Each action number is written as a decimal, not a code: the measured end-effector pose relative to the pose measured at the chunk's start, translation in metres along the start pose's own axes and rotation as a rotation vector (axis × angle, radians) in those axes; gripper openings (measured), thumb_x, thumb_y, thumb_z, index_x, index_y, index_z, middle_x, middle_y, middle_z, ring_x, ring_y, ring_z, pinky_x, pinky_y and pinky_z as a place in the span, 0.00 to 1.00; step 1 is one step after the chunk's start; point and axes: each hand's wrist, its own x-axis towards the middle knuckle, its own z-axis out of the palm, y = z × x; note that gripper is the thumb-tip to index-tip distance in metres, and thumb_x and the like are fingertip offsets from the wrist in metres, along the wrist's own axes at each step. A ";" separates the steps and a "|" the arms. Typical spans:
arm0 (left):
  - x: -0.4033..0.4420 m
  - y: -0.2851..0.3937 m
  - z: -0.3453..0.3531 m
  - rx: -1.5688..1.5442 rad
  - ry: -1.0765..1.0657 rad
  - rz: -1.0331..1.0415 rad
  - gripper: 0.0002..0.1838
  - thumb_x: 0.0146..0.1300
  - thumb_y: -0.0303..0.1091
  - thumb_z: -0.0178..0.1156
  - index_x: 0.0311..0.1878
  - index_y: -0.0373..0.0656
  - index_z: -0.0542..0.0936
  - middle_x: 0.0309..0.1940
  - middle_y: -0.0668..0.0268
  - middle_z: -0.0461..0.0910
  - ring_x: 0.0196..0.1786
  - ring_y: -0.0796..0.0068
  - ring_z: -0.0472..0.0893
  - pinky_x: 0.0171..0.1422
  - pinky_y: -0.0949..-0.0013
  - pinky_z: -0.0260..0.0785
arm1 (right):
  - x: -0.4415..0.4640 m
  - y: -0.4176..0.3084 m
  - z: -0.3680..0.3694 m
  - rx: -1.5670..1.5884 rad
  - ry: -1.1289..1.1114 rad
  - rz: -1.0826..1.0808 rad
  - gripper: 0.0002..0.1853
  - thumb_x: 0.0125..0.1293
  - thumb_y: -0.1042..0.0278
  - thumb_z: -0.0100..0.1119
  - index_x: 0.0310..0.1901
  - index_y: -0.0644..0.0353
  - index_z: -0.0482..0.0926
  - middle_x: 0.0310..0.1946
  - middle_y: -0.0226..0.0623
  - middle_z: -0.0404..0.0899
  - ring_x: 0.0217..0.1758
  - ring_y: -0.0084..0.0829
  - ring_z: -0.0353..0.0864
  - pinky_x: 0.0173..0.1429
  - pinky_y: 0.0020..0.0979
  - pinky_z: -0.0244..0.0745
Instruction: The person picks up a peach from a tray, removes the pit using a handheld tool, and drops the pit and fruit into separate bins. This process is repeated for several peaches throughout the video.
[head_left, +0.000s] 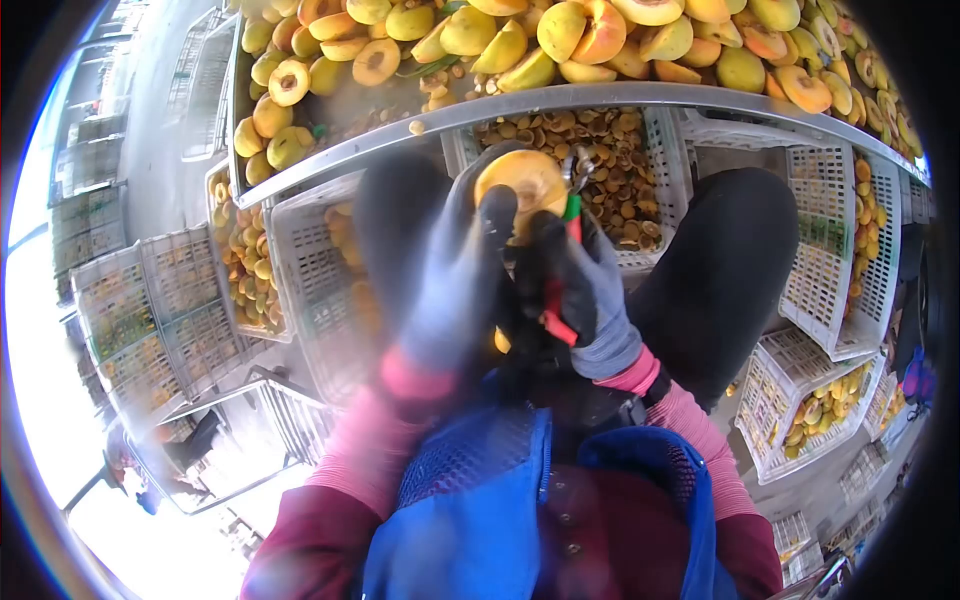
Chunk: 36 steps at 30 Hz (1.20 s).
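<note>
My left hand [462,235], in a grey glove with dark fingers, grips a halved yellow peach [527,178] with its cut face up. Its thumb lies across the near edge of the fruit. My right hand [588,285], gloved alike, is closed around a hand tool [556,300] with red and green handles. The tool's metal head [578,165] sticks up close to the right edge of the peach half; whether they touch I cannot tell. Both hands are over my lap, and the left is blurred.
A metal-rimmed table [590,97] ahead bears many peach halves [600,35]. Below its edge, between my knees, a white crate [672,165] holds brown pits or scraps [610,185]. Fruit-filled crates stand at left [285,270] and right [800,400].
</note>
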 end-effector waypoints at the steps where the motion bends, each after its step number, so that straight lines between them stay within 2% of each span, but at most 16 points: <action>1: -0.008 -0.011 0.005 0.029 0.123 0.000 0.18 0.71 0.39 0.49 0.55 0.33 0.71 0.46 0.62 0.76 0.47 0.77 0.74 0.54 0.76 0.66 | 0.000 0.006 0.006 0.011 -0.023 -0.080 0.15 0.69 0.63 0.54 0.51 0.62 0.71 0.32 0.28 0.76 0.25 0.18 0.73 0.27 0.20 0.70; 2: -0.009 -0.015 0.004 -0.023 0.162 -0.052 0.17 0.72 0.39 0.47 0.52 0.34 0.72 0.43 0.63 0.76 0.45 0.78 0.75 0.51 0.76 0.67 | -0.006 0.002 0.009 -0.197 -0.027 -0.181 0.15 0.70 0.62 0.52 0.51 0.64 0.71 0.36 0.29 0.75 0.32 0.15 0.73 0.35 0.18 0.70; 4: -0.012 -0.017 0.002 -0.062 0.193 -0.045 0.16 0.74 0.40 0.45 0.49 0.36 0.73 0.40 0.64 0.76 0.42 0.79 0.75 0.47 0.76 0.68 | -0.013 -0.005 0.002 -0.633 -0.090 -0.337 0.16 0.70 0.63 0.52 0.52 0.66 0.70 0.39 0.30 0.75 0.36 0.15 0.72 0.39 0.17 0.68; 8: -0.021 -0.023 0.009 0.036 0.245 0.114 0.14 0.74 0.37 0.42 0.47 0.35 0.73 0.36 0.62 0.75 0.38 0.78 0.74 0.43 0.75 0.68 | -0.037 -0.017 0.007 -1.312 -0.107 -0.706 0.19 0.67 0.66 0.53 0.54 0.70 0.69 0.39 0.46 0.78 0.36 0.37 0.77 0.41 0.33 0.72; 10: -0.024 -0.020 0.013 0.040 0.279 0.118 0.14 0.74 0.36 0.43 0.47 0.35 0.73 0.37 0.63 0.75 0.39 0.77 0.74 0.44 0.74 0.68 | -0.042 -0.027 0.016 -1.350 -0.107 -0.581 0.20 0.64 0.68 0.55 0.54 0.71 0.69 0.37 0.55 0.78 0.36 0.53 0.77 0.42 0.43 0.72; 13: -0.028 -0.024 0.015 0.044 0.303 0.162 0.13 0.73 0.35 0.45 0.47 0.35 0.73 0.38 0.62 0.75 0.39 0.76 0.74 0.46 0.74 0.68 | -0.046 -0.024 0.013 -1.338 -0.113 -0.574 0.21 0.64 0.68 0.55 0.55 0.72 0.68 0.39 0.54 0.77 0.37 0.51 0.77 0.42 0.42 0.72; 16: -0.031 -0.017 0.015 0.399 0.216 0.326 0.12 0.70 0.32 0.47 0.48 0.34 0.73 0.40 0.58 0.75 0.41 0.70 0.75 0.47 0.70 0.69 | -0.046 -0.019 0.009 -1.319 -0.057 -0.775 0.11 0.66 0.62 0.54 0.42 0.60 0.72 0.29 0.50 0.76 0.33 0.54 0.77 0.35 0.44 0.70; 17: -0.032 -0.017 0.012 0.524 0.167 0.383 0.12 0.67 0.29 0.48 0.50 0.34 0.73 0.42 0.56 0.74 0.43 0.66 0.75 0.48 0.69 0.69 | -0.047 -0.018 0.006 -1.320 -0.062 -0.749 0.11 0.66 0.62 0.53 0.42 0.61 0.72 0.29 0.51 0.76 0.33 0.54 0.77 0.35 0.45 0.70; 19: -0.032 -0.024 -0.004 0.810 -0.011 0.477 0.21 0.59 0.19 0.51 0.57 0.34 0.70 0.50 0.50 0.71 0.50 0.55 0.75 0.56 0.63 0.68 | -0.050 -0.018 -0.001 -1.322 -0.072 -0.693 0.11 0.66 0.62 0.52 0.43 0.61 0.72 0.29 0.52 0.76 0.34 0.55 0.76 0.37 0.45 0.69; 21: -0.035 -0.025 -0.002 0.732 -0.043 0.482 0.23 0.53 0.18 0.55 0.56 0.34 0.70 0.49 0.50 0.71 0.49 0.52 0.74 0.54 0.62 0.69 | -0.054 -0.017 -0.003 -1.278 -0.081 -0.616 0.12 0.66 0.62 0.51 0.44 0.62 0.72 0.32 0.53 0.76 0.35 0.55 0.77 0.38 0.46 0.69; 25: -0.021 -0.028 -0.013 0.845 -0.222 0.565 0.26 0.47 0.20 0.60 0.54 0.32 0.71 0.47 0.49 0.72 0.46 0.49 0.75 0.52 0.61 0.70 | -0.050 -0.006 -0.022 -1.286 -0.049 -0.735 0.14 0.67 0.62 0.51 0.47 0.63 0.71 0.37 0.54 0.76 0.37 0.55 0.76 0.40 0.47 0.69; 27: -0.016 -0.031 -0.017 0.855 -0.303 0.679 0.28 0.44 0.21 0.63 0.52 0.31 0.71 0.45 0.48 0.73 0.44 0.48 0.76 0.50 0.61 0.71 | -0.047 0.000 -0.033 -1.161 -0.080 -0.504 0.15 0.68 0.59 0.51 0.48 0.62 0.71 0.37 0.49 0.77 0.35 0.48 0.77 0.37 0.42 0.71; 28: -0.017 -0.031 -0.013 0.866 -0.273 0.647 0.20 0.52 0.22 0.60 0.51 0.32 0.72 0.42 0.53 0.74 0.43 0.58 0.77 0.50 0.66 0.70 | -0.046 0.001 -0.034 -1.095 -0.096 -0.391 0.15 0.68 0.58 0.51 0.48 0.61 0.72 0.37 0.46 0.77 0.34 0.44 0.78 0.36 0.40 0.71; 31: -0.026 -0.020 0.011 0.297 -0.017 -0.046 0.12 0.63 0.26 0.54 0.48 0.33 0.73 0.38 0.60 0.74 0.41 0.72 0.74 0.48 0.72 0.68 | -0.053 -0.002 -0.017 -0.511 -0.065 -0.019 0.17 0.70 0.51 0.49 0.44 0.58 0.72 0.26 0.34 0.73 0.23 0.30 0.73 0.25 0.29 0.67; 32: -0.027 -0.034 0.012 0.206 0.031 0.028 0.11 0.70 0.31 0.48 0.46 0.33 0.73 0.34 0.65 0.73 0.39 0.80 0.70 0.45 0.75 0.65 | -0.056 -0.008 -0.010 -0.389 -0.066 0.106 0.19 0.70 0.48 0.48 0.42 0.58 0.72 0.23 0.31 0.72 0.19 0.26 0.70 0.22 0.26 0.65; 36: -0.027 -0.029 0.011 0.252 0.018 0.117 0.14 0.68 0.38 0.52 0.44 0.35 0.76 0.32 0.58 0.78 0.34 0.74 0.76 0.40 0.71 0.69 | -0.056 -0.029 -0.007 -0.165 -0.214 0.517 0.27 0.68 0.36 0.43 0.34 0.56 0.69 0.15 0.26 0.63 0.10 0.20 0.59 0.12 0.24 0.55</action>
